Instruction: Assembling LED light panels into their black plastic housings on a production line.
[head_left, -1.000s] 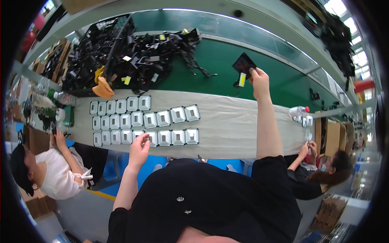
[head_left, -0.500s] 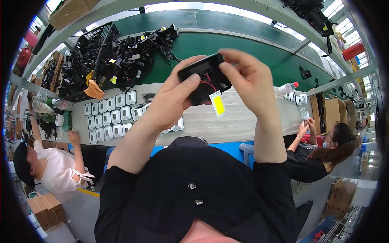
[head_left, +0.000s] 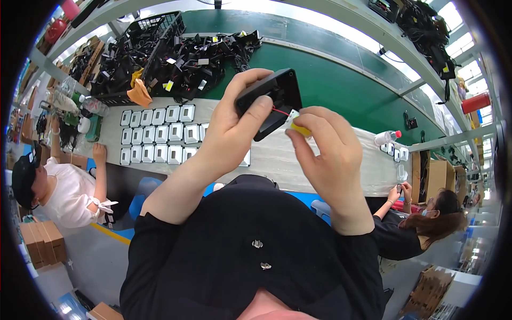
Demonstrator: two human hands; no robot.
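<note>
Black open rectangular housing (head_left: 289, 95), clamped in the left hand (head_left: 234, 120), slants lengthwise toward upper right; the right hand (head_left: 332, 146) pinches a flat yellow-and-white panel (head_left: 302, 129), partly hidden.

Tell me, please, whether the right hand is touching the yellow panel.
Touching. The head view shows the right hand pinching the yellow panel between its thumb and fingers.

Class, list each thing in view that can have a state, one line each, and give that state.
Left hand: closed on the black case
Right hand: pinching the light panel
Black case: open, inside showing
Light panel: held, partly covered by fingers
Frames: in rows, some hidden
Bottle: capped
Crate: open-topped, loaded
Orange cloth: hanging at the crate's edge
</note>
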